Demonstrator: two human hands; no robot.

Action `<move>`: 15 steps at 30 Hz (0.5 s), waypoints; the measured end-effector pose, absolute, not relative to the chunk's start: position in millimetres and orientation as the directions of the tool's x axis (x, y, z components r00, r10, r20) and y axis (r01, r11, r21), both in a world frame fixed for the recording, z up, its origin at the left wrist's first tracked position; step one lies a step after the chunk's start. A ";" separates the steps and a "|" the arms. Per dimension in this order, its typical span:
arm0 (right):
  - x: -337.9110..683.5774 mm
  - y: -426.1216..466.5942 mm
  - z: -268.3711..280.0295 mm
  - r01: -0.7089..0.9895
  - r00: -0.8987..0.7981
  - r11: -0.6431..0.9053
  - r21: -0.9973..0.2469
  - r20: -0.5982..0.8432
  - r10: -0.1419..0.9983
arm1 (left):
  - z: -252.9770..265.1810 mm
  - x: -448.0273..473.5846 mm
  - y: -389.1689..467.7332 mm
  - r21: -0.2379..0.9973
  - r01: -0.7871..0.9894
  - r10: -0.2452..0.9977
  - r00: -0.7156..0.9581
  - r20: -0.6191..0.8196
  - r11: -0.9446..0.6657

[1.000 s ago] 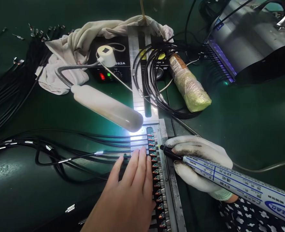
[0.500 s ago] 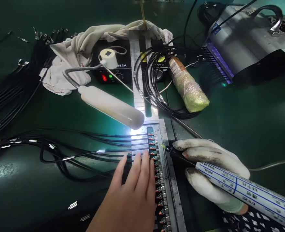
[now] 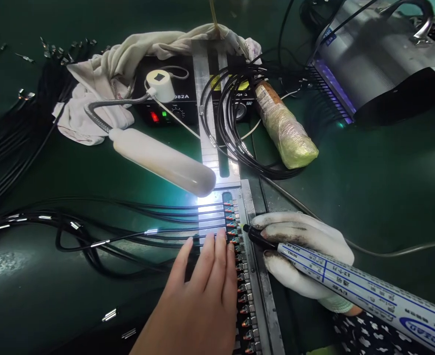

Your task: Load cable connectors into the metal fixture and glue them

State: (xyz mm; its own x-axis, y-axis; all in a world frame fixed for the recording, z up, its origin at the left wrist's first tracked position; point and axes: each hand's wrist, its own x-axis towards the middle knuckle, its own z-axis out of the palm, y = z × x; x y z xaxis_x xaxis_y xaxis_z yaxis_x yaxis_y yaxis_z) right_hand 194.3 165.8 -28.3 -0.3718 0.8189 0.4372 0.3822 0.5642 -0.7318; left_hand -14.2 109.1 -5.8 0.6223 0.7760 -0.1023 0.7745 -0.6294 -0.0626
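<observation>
Currently, the right hand (image 3: pixel 313 235), in a smudged white glove, has its fingers closed around a blue-printed tube (image 3: pixel 365 288). The tube slants in over the right edge of the metal fixture (image 3: pixel 264 291), its black nozzle (image 3: pixel 258 236) just beside the row of connectors (image 3: pixel 244 288); whether the tip touches one, I cannot tell. The bare left hand (image 3: pixel 198 296) lies palm down at the fixture's left edge, fingers extended and slightly apart, fingertips over the black cables (image 3: pixel 213 227) by the connectors. Above the fixture's far end, a white lamp (image 3: pixel 161 160) shines down. Beyond that end, a coil of black cables (image 3: pixel 226 118) and a plastic-wrapped bundle (image 3: pixel 287 125) rest on the green surface (image 3: pixel 380 187).
</observation>
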 end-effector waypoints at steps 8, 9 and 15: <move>195.0 166.1 -26.5 0.374 -0.374 0.570 -0.732 0.444 0.814 | -6.1 -14.9 108.0 -0.071 0.773 0.776 0.624 -0.092 -0.630; 194.8 166.4 -26.0 0.375 -0.374 0.571 -0.730 0.445 0.814 | -5.9 -14.8 108.2 -0.073 0.773 0.776 0.624 -0.091 -0.630; 195.0 166.2 -25.4 0.370 -0.382 0.578 -0.727 0.448 0.808 | -5.6 -14.4 108.6 -0.081 0.771 0.775 0.626 -0.089 -0.632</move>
State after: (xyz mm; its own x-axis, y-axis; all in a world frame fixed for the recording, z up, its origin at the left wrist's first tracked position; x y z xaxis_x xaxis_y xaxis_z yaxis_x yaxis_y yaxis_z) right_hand 195.0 166.2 -25.4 -0.3818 0.8082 0.4485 0.3697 0.5782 -0.7273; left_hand -14.4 108.6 -5.6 0.6259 0.7748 -0.0891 0.7707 -0.6319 -0.0814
